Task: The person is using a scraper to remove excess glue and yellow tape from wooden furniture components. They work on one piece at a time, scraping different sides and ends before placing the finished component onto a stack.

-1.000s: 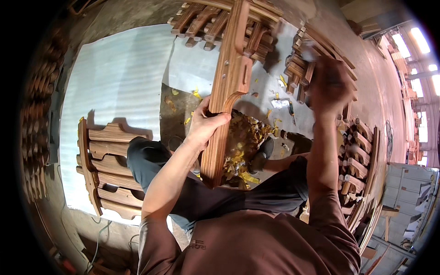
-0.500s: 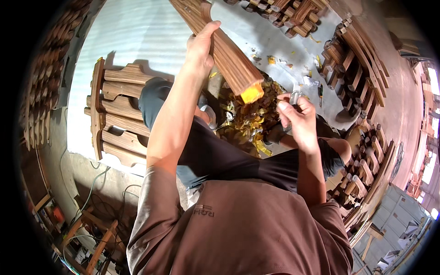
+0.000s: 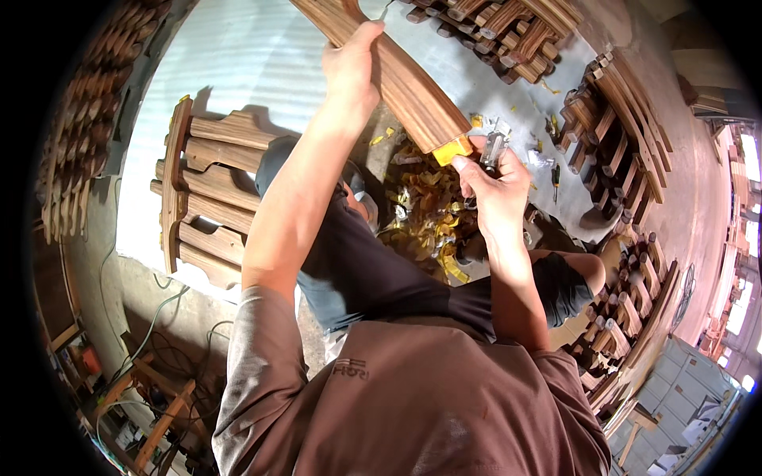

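Reaching up and away from the body, the left hand (image 3: 353, 67) had its arm nearly straight, fingers clenched around a long curved wooden chair part (image 3: 397, 75) that slanted down to the right. That part's lower end, capped with yellow tape (image 3: 451, 149), lay just beside the right fingers. The right hand (image 3: 496, 186) was raised with its elbow bent, fingers pinched on a small metal tool (image 3: 492, 151) at the taped end. Below those fingers, a heap of yellow tape scraps (image 3: 429, 214) lay on the floor, and a slatted wooden chair back (image 3: 202, 198) lay well off toward the left arm's outer side. Half a second before, the hands stood much the same; a second before, the right hand was lifted high, well apart from the wood.
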Motion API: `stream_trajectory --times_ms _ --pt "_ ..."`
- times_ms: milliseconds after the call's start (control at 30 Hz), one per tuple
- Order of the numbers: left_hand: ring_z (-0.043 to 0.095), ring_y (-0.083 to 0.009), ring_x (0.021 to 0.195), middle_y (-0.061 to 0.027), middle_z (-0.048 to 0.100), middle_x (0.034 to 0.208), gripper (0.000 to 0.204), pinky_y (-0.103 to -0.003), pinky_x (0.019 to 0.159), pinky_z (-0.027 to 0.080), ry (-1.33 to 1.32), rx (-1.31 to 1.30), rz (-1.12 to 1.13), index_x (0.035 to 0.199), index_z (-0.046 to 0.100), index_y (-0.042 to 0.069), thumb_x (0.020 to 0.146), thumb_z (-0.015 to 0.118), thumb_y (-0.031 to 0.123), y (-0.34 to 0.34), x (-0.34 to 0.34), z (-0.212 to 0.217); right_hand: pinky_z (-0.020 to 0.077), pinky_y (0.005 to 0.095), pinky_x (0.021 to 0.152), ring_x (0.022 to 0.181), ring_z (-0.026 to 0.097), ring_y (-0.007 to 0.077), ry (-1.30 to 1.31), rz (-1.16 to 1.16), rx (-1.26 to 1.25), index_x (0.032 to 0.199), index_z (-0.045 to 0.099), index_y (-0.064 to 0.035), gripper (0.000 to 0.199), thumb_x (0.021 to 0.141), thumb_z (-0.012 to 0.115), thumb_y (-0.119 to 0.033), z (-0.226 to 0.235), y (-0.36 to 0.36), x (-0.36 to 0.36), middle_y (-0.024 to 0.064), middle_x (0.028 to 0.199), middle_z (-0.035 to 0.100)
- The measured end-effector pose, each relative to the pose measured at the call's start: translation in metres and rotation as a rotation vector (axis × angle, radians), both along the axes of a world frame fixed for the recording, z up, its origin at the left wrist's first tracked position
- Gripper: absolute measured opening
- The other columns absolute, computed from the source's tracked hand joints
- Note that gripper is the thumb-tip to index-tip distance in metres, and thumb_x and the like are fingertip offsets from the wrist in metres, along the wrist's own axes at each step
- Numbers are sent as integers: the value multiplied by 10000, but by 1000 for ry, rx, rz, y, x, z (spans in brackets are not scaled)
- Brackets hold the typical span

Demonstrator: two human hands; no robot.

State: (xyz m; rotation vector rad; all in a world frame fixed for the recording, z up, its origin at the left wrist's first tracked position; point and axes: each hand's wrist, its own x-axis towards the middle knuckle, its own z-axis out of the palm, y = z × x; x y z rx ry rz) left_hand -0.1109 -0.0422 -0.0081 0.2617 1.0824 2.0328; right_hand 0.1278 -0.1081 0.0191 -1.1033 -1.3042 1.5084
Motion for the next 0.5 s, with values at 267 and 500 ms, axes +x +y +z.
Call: stream_trajectory --times_ms 267,500 --pt "603 -289 876 -180 598 995 392 -456 825 535 -439 379 -255 1075 537 -14 787 637 232 -11 -8 0 561 285 732 852 691 173 -239 44 694 968 695 31 294 703 814 76 -11 -6 -6 106 965 704" --pt "595 -271 909 -159 567 997 336 -431 842 553 -583 446 -500 1097 476 -18 800 604 73 -23 -6 -9 580 297 793 952 702 214 -172 173 775 1001 742 6 319 699 791 97 -9 -1 -5 123 1081 702"
